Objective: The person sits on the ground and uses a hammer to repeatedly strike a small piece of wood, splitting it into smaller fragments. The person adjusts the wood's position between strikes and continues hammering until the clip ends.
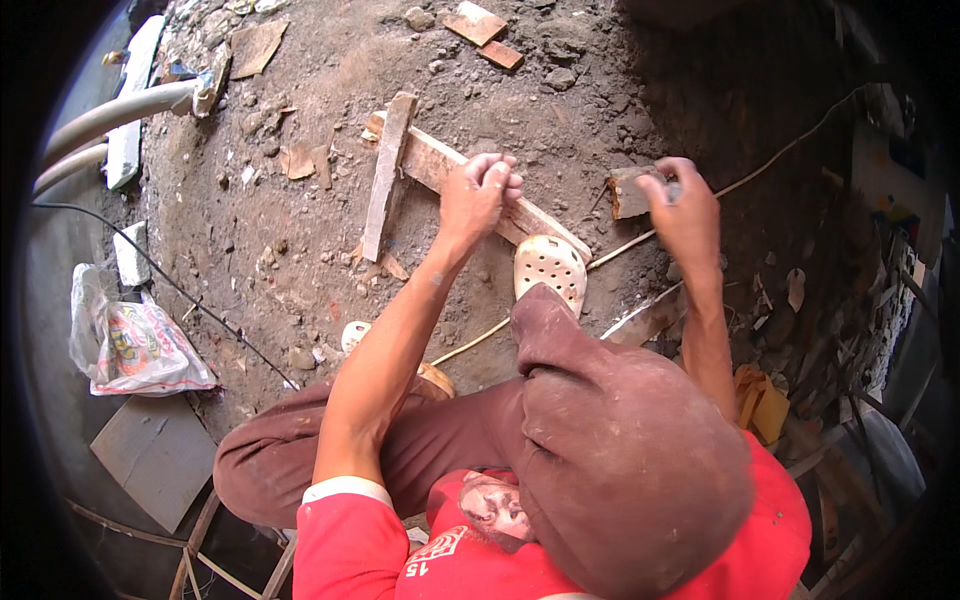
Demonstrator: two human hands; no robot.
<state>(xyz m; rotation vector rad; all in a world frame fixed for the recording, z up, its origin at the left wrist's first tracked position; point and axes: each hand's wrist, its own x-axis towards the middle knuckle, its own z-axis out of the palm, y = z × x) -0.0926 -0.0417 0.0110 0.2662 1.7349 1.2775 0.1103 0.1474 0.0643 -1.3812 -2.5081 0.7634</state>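
My left hand (480,187) is over a long wooden plank (435,159) lying on the dirt, its fingers curled together. Whether something small is pinched in them is hidden. A second, narrower wood strip (388,176) crosses the plank's far left end. On the plank's near right end rests the toe of my cream perforated clog (551,270). To the right, my blurred right hand (684,214) is beside a short wood block (630,193), thumb and fingers curved with a gap between them. The picture does not settle whether it grips the block.
A pale cable (626,247) runs across the dirt floor beneath my foot. Curved pipes (124,109) jut in at left, above a dark cord (172,270) and a plastic bag (142,345). Wood scraps (480,26) lie at the far side. Yellow material (761,405) is at right.
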